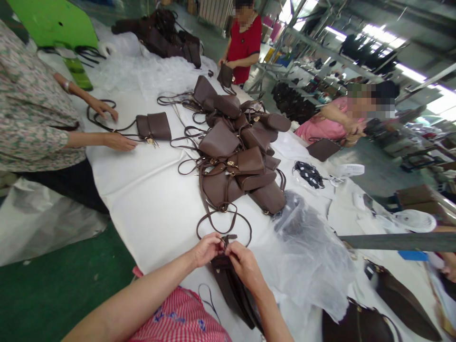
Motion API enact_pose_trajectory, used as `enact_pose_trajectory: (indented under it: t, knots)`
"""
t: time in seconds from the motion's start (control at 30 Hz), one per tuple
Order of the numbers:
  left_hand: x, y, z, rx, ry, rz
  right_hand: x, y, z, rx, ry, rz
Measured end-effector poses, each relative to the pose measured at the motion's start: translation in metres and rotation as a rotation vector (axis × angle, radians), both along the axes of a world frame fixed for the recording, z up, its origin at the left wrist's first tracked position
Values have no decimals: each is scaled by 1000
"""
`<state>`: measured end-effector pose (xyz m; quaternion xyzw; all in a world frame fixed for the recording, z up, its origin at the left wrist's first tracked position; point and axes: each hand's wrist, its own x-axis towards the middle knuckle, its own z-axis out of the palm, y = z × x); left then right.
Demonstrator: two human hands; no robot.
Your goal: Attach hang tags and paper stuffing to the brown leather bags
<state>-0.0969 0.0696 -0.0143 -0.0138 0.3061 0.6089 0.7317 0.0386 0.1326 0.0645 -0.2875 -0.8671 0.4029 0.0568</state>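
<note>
Close to my body, a dark brown handbag (pixel 233 289) lies with its top toward the pile. At that top end, my left hand (pixel 208 249) pinches a piece of the bag's brown strap. My right hand (pixel 245 266) closes on the same spot from the other side, its fingertips almost meeting the left ones. The strap (pixel 250 228) loops out on the table beyond my hands. A short strap end sticks up between my fingers; the exact part gripped is partly hidden.
A heap of brown bags (pixel 219 140) fills the middle of the white table (pixel 142 204). Clear plastic (pixel 309 256) lies to the right, near a metal bar (pixel 399 241). At left a co-worker's hands (pixel 119 141) handle another bag (pixel 155 126). Two more people work across the table.
</note>
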Motion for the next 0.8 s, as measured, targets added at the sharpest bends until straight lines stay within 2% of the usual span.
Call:
enact_pose_trajectory:
  t: [0.13,0.27,0.4,0.47,0.53,0.6,0.7,0.77,0.8]
  knots:
    - [2,-2,-10,-58,-134,-32,5,-17,5,281,-226,266]
    - [-3,-3,-10,-114,-279,-17,3,-28,3,505,-455,341]
    - [-10,-4,-7,-130,-314,-18,3,-27,-3,623,-501,401]
    - [-11,-6,-8,-120,-344,-29,4,-21,-4,548,-446,407]
    - [-11,-8,-10,-106,-382,-54,6,-13,-3,360,-361,343]
    - [-9,-10,-12,-85,-418,-83,9,-4,-4,98,-251,175]
    - [-6,-11,-14,-75,-461,-105,14,6,-8,-286,-46,-146]
    - [-4,-11,-15,-84,-474,-100,16,11,-11,-421,57,-325]
    - [-3,-11,-16,-87,-474,-92,16,12,-13,-428,81,-394]
